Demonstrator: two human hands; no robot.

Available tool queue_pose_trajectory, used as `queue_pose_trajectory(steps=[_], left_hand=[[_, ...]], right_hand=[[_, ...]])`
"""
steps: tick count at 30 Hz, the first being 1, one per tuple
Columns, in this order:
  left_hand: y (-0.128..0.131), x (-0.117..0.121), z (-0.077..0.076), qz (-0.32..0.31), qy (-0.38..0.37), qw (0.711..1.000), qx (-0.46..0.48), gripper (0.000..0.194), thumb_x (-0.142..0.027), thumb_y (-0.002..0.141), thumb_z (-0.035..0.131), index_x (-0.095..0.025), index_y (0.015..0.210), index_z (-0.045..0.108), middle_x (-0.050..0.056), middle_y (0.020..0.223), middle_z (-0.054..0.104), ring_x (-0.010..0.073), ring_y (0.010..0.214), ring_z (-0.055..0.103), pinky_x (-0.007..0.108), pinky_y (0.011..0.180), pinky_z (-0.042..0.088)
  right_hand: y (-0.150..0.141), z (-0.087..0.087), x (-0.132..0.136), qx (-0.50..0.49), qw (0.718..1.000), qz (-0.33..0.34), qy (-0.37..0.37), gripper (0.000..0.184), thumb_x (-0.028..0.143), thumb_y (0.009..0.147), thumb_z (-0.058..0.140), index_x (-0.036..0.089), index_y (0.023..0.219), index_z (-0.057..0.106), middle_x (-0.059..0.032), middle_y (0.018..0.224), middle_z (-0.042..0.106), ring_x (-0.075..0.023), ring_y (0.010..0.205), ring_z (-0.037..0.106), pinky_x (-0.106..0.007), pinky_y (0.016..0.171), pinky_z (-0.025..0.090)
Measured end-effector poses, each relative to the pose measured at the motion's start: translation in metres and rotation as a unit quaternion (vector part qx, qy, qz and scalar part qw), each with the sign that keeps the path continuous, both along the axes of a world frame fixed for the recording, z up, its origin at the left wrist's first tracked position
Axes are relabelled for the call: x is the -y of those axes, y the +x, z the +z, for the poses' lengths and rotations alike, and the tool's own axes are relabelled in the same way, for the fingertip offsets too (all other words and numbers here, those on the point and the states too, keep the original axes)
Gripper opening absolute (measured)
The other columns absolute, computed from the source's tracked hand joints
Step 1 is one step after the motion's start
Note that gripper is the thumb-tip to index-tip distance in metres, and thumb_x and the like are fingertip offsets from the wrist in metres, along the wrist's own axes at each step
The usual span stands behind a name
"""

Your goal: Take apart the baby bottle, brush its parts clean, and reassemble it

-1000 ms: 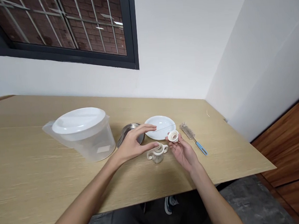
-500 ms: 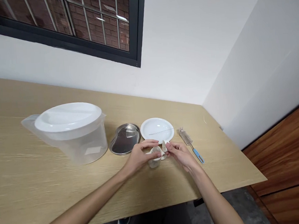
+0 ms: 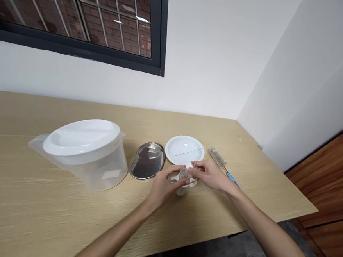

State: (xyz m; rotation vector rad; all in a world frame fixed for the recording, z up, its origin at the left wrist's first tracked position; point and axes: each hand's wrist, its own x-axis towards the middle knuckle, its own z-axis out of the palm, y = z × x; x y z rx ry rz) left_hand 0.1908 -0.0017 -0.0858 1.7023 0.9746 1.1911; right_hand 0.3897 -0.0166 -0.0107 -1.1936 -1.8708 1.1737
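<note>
Two-handled cup [image 3: 181, 190] held firmly between left hand [image 3: 164, 187] and right hand [image 3: 210, 176], just in front of the plate [image 3: 184, 148]; kidney tray [image 3: 147, 160] left of the plate, pitcher [image 3: 85, 156] well left, bottle brush [image 3: 217, 158] right.

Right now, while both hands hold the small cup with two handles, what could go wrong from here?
The two-handled clear cup seems held mostly by the fingertips of the left hand and right hand, so it could slip and drop onto the table. The white plate sits close behind it and might get hit. The right wrist is also near the bottle brush, which could get knocked.
</note>
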Motion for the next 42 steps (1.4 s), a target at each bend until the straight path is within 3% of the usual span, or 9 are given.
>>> queue_pose_trajectory(steps=[2, 5, 10, 17, 21, 26, 33, 39, 42], left_hand=[[-0.002, 0.001, 0.002, -0.002, -0.001, 1.0, -0.008, 0.042, -0.038, 0.072, 0.082, -0.022, 0.11, 0.073, 0.007, 0.111, 0.076, 0.0279, 0.104, 0.071, 0.042, 0.096, 0.056], [-0.002, 0.001, 0.001, -0.011, -0.009, 1.0, -0.005, 0.045, -0.041, 0.072, 0.082, -0.021, 0.111, 0.071, 0.008, 0.111, 0.075, 0.0278, 0.102, 0.071, 0.041, 0.093, 0.057], [-0.004, -0.002, 0.0, 0.016, 0.022, 1.0, -0.014, 0.05, -0.045, 0.074, 0.08, -0.021, 0.116, 0.067, 0.01, 0.119, 0.072, 0.0275, 0.108, 0.069, 0.042, 0.096, 0.055], [-0.01, 0.009, 0.049, 0.031, 0.202, 0.974, -0.098, 0.056, -0.044, 0.076, 0.08, -0.026, 0.127, 0.063, 0.01, 0.126, 0.067, 0.0298, 0.118, 0.062, 0.045, 0.102, 0.051], [-0.003, 0.033, 0.073, -0.047, 0.232, 0.961, -0.141, 0.051, -0.039, 0.072, 0.084, -0.027, 0.118, 0.067, 0.006, 0.113, 0.073, 0.0271, 0.103, 0.068, 0.037, 0.087, 0.057], [-0.002, 0.062, 0.079, -0.042, 0.271, 0.957, -0.097, 0.029, -0.03, 0.077, 0.083, -0.028, 0.103, 0.071, -0.001, 0.09, 0.075, 0.0189, 0.079, 0.07, 0.03, 0.071, 0.056], [-0.009, 0.091, 0.078, -0.05, 0.206, 0.973, -0.096, 0.069, -0.047, 0.063, 0.09, -0.032, 0.125, 0.065, 0.004, 0.106, 0.075, 0.0278, 0.093, 0.07, 0.042, 0.082, 0.059], [-0.002, 0.107, 0.062, -0.048, 0.241, 0.964, -0.106, 0.05, -0.022, 0.08, 0.08, -0.028, 0.127, 0.063, 0.006, 0.11, 0.073, 0.0245, 0.094, 0.069, 0.039, 0.079, 0.058], [-0.002, 0.114, 0.05, -0.053, 0.241, 0.966, -0.084, 0.052, -0.016, 0.078, 0.08, -0.024, 0.127, 0.062, 0.007, 0.105, 0.072, 0.0225, 0.09, 0.067, 0.036, 0.074, 0.057]], right_hand=[[0.004, -0.013, -0.002, -0.114, 0.99, -0.006, -0.084, 0.041, 0.053, 0.089, 0.065, 0.013, 0.085, 0.069, 0.0007, 0.073, 0.057, -0.0101, 0.068, 0.051, -0.022, 0.067, 0.041], [0.011, -0.033, -0.005, -0.291, 0.931, -0.079, -0.207, 0.042, 0.051, 0.078, 0.079, 0.011, 0.088, 0.071, -0.0044, 0.081, 0.066, -0.0107, 0.073, 0.059, -0.022, 0.075, 0.049], [0.022, -0.046, -0.005, -0.455, 0.843, -0.125, -0.26, 0.034, 0.031, 0.072, 0.088, 0.014, 0.094, 0.069, -0.0064, 0.091, 0.071, -0.0112, 0.078, 0.066, -0.018, 0.071, 0.053], [0.012, -0.045, 0.029, -0.553, 0.762, -0.096, -0.324, 0.035, 0.043, 0.084, 0.078, 0.013, 0.1, 0.068, -0.0082, 0.096, 0.071, -0.0122, 0.081, 0.066, -0.019, 0.07, 0.052], [-0.014, -0.049, 0.062, -0.533, 0.77, -0.037, -0.348, 0.045, 0.058, 0.085, 0.071, 0.016, 0.101, 0.07, -0.0042, 0.09, 0.069, -0.0092, 0.066, 0.056, -0.02, 0.063, 0.048], [-0.034, -0.048, 0.096, -0.485, 0.812, 0.035, -0.322, 0.055, 0.065, 0.089, 0.061, 0.014, 0.104, 0.072, -0.0071, 0.087, 0.067, -0.014, 0.067, 0.058, -0.026, 0.065, 0.049], [-0.032, -0.037, 0.115, -0.53, 0.784, -0.018, -0.323, 0.057, 0.068, 0.082, 0.067, 0.019, 0.111, 0.07, -0.0086, 0.115, 0.066, -0.0162, 0.078, 0.06, -0.027, 0.067, 0.05], [-0.032, -0.047, 0.13, -0.517, 0.788, -0.04, -0.332, 0.054, 0.072, 0.085, 0.059, 0.022, 0.102, 0.072, -0.0056, 0.098, 0.068, -0.0186, 0.09, 0.064, -0.03, 0.084, 0.05], [-0.026, -0.053, 0.144, -0.478, 0.816, -0.049, -0.323, 0.06, 0.074, 0.087, 0.054, 0.02, 0.11, 0.069, -0.008, 0.102, 0.067, -0.0201, 0.092, 0.063, -0.032, 0.082, 0.052]])
